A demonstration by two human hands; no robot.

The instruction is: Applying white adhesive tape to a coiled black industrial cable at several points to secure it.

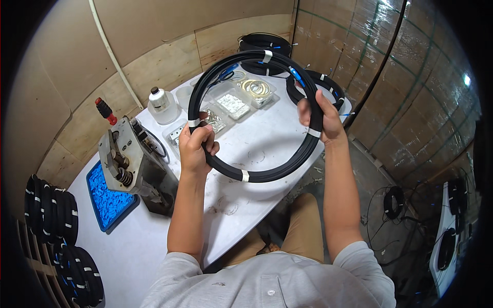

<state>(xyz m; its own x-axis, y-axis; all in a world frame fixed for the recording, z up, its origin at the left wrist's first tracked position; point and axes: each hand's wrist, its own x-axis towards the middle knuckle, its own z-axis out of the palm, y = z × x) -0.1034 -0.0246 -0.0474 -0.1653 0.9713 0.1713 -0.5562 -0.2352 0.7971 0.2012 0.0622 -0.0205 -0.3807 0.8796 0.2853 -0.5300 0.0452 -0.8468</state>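
Note:
A coil of black cable [280, 173] is held up above the white table, bound with several white tape bands. A blue connector [296, 76] shows on its upper right part. My left hand [197, 146] is closed around the coil's left side, just below a white band. On the opposite side my right hand [327, 118] grips the coil, with the thumb up along the outside and some fingers blurred inside the ring. Through the ring show a clear box of white pieces [233, 104], a box of small metal parts [213, 120] and a box of cream rings [255, 88].
A metal press [136, 159] stands on the table's left, beside a tray of blue pieces [110, 195]. Behind it is a clear bottle [160, 102]. More black coils lie at the back [264, 43], back right [328, 87] and far left [51, 210]. Wrapped cartons [380, 77] line the right.

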